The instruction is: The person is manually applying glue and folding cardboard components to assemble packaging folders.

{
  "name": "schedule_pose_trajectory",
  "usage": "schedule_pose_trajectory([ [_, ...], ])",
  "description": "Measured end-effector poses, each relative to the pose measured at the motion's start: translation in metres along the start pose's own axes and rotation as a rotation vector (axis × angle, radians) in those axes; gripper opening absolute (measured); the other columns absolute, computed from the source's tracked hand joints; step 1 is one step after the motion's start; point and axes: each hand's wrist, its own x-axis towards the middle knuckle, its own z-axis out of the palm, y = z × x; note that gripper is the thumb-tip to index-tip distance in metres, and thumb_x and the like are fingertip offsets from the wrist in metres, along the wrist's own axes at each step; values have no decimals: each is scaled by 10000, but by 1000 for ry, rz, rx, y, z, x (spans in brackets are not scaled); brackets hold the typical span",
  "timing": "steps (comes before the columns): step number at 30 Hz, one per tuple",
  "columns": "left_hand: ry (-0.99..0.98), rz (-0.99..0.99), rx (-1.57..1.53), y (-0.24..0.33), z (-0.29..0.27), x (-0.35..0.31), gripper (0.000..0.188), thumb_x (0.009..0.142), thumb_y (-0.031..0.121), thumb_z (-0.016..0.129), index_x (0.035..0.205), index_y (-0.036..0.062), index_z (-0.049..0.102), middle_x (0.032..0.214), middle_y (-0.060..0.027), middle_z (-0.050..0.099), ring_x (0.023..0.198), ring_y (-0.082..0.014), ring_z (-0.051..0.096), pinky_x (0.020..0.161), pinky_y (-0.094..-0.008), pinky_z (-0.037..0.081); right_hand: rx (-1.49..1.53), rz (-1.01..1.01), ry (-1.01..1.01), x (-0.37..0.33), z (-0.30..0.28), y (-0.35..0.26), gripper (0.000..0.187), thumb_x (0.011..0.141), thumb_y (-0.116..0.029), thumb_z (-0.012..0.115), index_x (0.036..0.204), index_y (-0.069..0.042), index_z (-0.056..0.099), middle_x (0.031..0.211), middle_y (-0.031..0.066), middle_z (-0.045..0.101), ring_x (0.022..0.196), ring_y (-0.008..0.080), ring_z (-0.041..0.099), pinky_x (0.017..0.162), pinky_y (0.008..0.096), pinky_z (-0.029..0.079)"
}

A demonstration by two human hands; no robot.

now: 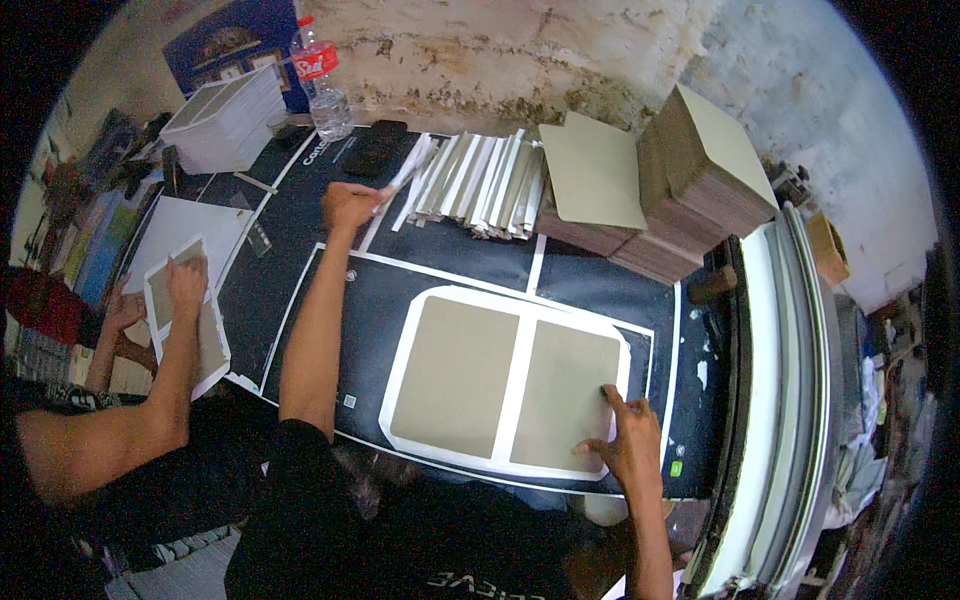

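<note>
My left hand (352,207) reaches forward, its fingers closed at the end of a pale strip (404,178) at the left side of a strip pile. That pile (487,185) holds several narrow white and grey-brown strips lying side by side. In front of me a white sheet with cut corners (503,420) lies flat. It carries two grey-brown boards, a left one (453,376) and a right one (567,395), with a white gap between them. My right hand (632,440) rests at the right board's near right edge, thumb and index finger spread apart.
Grey-brown board stacks (700,170) stand at the back right. A plastic bottle (325,95), a dark flat object (374,148) and a stack of panels (225,120) stand at the back left. A co-worker's hands (187,287) handle another board at left. Long rolls (790,400) lie right.
</note>
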Motion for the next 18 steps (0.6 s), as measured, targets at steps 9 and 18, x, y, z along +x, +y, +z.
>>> schedule_pose_trajectory([
  [9,-159,115,-541,49,-31,-152,148,912,84,718,1039,13,747,930,-61,761,752,-95,674,681,-245,522,99,-109,115,-6,0,-12,715,680,-239,933,1308,-66,639,1052,164,748,1032,308,682,859,421,531],
  [18,-1056,34,-700,106,-11,-329,207,961,88,692,1113,-51,694,879,-90,742,798,-120,690,707,-284,564,1036,55,-133,-5,35,-62,252,954,-167,748,1109,30,755,816,83,750,678,92,666,596,240,524],
])
